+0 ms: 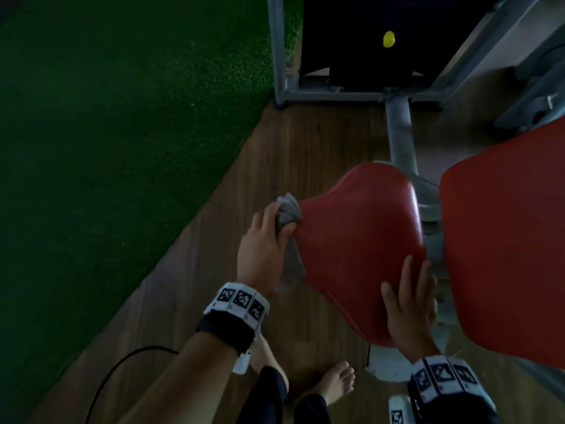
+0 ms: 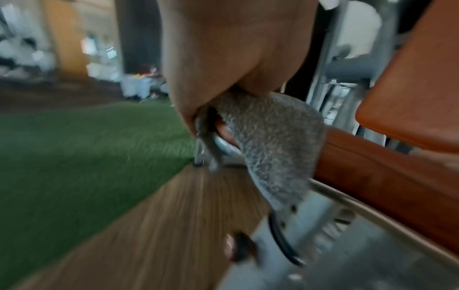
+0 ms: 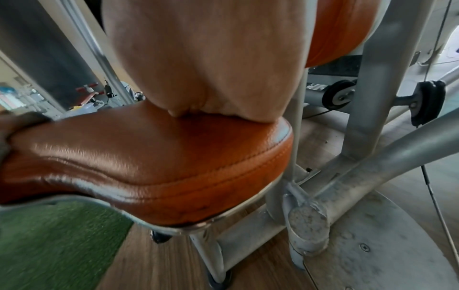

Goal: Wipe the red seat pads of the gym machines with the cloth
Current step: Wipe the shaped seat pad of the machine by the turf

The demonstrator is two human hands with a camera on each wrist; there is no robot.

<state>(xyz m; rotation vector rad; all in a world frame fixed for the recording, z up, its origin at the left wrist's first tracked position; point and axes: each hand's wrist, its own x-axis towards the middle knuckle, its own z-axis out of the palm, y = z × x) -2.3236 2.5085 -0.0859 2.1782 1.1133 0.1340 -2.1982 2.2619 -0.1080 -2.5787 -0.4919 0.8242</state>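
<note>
Left hand (image 1: 263, 249) grips grey cloth (image 1: 287, 211) at red seat pad (image 1: 360, 240) left edge; right hand (image 1: 408, 304) flat on near edge, backrest pad (image 1: 504, 240) just beside, grey frame (image 1: 400, 136) behind

Red seat pad (image 1: 360, 240): glossy leather-look vinyl, stitched seam round the edge, narrow at the far end and flaring wide at the near end, lying roughly level on a grey metal frame. Grey terry cloth (image 1: 287, 212): bunched, pressed against the pad's left edge, loose tail hanging below.

Cloth (image 1: 289, 211) at seat pad's (image 1: 360, 240) left edge
</note>
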